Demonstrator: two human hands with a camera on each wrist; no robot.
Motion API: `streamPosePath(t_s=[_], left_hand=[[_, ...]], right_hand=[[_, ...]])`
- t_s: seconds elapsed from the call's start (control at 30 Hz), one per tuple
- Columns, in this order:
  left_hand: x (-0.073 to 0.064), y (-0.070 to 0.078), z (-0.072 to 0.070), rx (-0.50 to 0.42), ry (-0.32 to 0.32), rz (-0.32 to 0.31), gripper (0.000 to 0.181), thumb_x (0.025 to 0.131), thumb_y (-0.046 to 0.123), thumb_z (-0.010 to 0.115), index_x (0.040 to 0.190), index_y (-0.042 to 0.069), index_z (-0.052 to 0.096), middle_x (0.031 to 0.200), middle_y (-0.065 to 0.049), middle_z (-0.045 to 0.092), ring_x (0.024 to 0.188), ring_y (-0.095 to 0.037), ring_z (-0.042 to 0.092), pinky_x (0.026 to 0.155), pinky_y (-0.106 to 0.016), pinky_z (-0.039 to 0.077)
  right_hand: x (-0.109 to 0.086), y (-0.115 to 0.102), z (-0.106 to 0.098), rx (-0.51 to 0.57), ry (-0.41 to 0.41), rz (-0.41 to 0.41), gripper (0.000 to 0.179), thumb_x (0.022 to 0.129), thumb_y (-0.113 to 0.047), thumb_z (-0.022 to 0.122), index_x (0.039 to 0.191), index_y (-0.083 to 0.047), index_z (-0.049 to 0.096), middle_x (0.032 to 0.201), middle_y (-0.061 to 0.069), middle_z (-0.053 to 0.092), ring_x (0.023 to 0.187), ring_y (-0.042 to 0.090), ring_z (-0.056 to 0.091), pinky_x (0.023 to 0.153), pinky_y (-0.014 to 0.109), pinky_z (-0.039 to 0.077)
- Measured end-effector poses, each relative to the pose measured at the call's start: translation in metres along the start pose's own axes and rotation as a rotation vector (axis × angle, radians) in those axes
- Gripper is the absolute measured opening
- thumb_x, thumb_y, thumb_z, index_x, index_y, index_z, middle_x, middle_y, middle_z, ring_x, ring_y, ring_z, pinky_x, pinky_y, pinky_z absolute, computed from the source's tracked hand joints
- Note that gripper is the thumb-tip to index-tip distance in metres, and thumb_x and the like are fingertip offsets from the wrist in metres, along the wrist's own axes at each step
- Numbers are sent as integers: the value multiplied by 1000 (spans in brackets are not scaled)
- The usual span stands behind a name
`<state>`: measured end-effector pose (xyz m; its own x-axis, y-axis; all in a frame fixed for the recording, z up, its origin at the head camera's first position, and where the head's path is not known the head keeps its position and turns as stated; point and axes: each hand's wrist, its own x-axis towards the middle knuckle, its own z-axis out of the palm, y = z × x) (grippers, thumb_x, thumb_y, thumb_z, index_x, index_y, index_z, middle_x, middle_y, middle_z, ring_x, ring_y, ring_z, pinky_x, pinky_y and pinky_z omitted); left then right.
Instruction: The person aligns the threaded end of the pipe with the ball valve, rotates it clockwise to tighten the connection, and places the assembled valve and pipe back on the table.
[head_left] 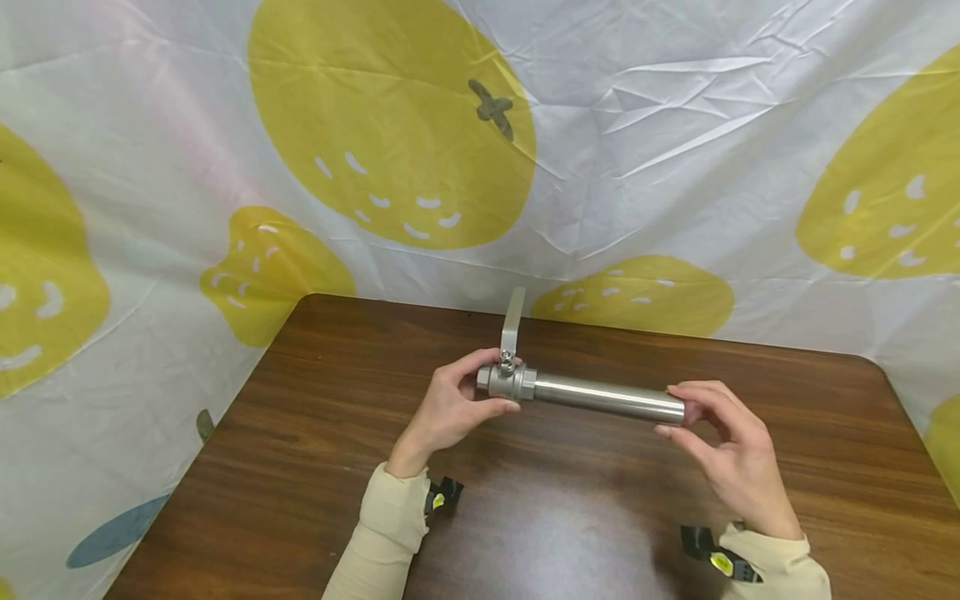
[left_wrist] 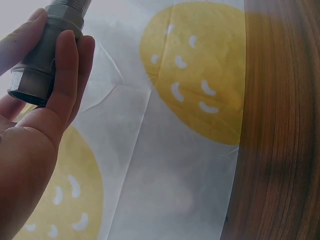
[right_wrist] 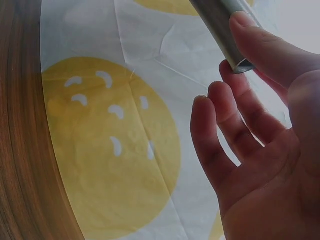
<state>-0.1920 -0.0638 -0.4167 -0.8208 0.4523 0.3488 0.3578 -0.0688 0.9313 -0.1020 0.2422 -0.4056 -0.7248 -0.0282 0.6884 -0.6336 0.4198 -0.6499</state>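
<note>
A silver ball valve [head_left: 504,382] with a flat lever handle [head_left: 513,321] is joined to a straight metal pipe [head_left: 607,398], held level above the table. My left hand [head_left: 450,404] grips the valve body between thumb and fingers, the lever pointing up and away. In the left wrist view, the thumb and fingers wrap the valve [left_wrist: 40,62], its hexagonal end showing near the palm. At the pipe's free end my right hand [head_left: 735,450] pinches it with thumb and fingertips. The right wrist view shows the thumb on the pipe [right_wrist: 222,30], with other fingers spread below its open end.
A dark wood-grain table [head_left: 300,467] lies beneath both hands. Behind and beside it hangs a white cloth [head_left: 600,167] printed with yellow fruit shapes, close to the table's back edge. Dark straps with small black devices [head_left: 450,492] sit on both wrists.
</note>
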Motion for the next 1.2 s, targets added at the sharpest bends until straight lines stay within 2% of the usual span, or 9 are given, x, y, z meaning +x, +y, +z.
streamPosePath(t_s=[0.23, 0.33, 0.47, 0.6, 0.87, 1.0, 1.2], left_hand=[[0, 1, 0, 1, -4, -2, 56, 72, -11, 77, 123, -6, 56, 120, -25, 61, 93, -12, 61, 80, -20, 55], [0, 0, 0, 6, -7, 12, 54, 72, -11, 78, 122, -5, 57, 120, -25, 61, 94, -12, 61, 81, -20, 54], [0, -2, 0, 12, -9, 23, 53, 72, -10, 78, 121, -5, 57, 119, -24, 61, 95, -11, 60, 82, -20, 53], [1, -3, 0, 14, -11, 18, 53, 72, -10, 78, 120, -5, 57, 118, -23, 61, 95, -11, 60, 83, -19, 53], [0, -3, 1, 23, -18, 26, 52, 72, -9, 78, 120, -4, 58, 118, -23, 61, 96, -11, 60, 84, -19, 53], [0, -3, 1, 24, -18, 35, 52, 72, -10, 78, 120, -4, 58, 117, -23, 61, 95, -11, 60, 83, -19, 53], [0, -2, 1, 35, -13, 35, 54, 71, -9, 79, 120, -4, 58, 117, -22, 61, 95, -13, 59, 83, -19, 53]], right_hand=[[-4, 10, -2, -38, -8, 21, 58, 56, 28, 75, 110, 9, 64, 88, -1, 57, 80, 6, 52, 75, 11, 48], [-5, 11, -3, -58, -26, 57, 58, 59, 26, 75, 112, 7, 65, 88, -2, 56, 81, 6, 52, 77, 10, 48], [-6, 9, -4, -97, -60, 126, 53, 66, 21, 76, 114, 2, 65, 88, -6, 58, 81, 2, 54, 80, 8, 48], [-6, 8, -5, -134, -83, 159, 45, 72, 15, 75, 114, -1, 65, 87, -9, 59, 81, 0, 55, 80, 7, 47], [-8, 4, -6, -150, -88, 295, 28, 82, 7, 70, 108, -4, 66, 85, -12, 62, 79, -2, 59, 67, 9, 48], [-8, 3, -6, -168, -88, 314, 24, 85, 3, 69, 107, -5, 66, 84, -13, 63, 78, -2, 59, 66, 9, 48], [-8, 4, -5, -172, -107, 294, 23, 89, -3, 68, 111, -6, 65, 84, -4, 65, 77, -3, 59, 66, 10, 47]])
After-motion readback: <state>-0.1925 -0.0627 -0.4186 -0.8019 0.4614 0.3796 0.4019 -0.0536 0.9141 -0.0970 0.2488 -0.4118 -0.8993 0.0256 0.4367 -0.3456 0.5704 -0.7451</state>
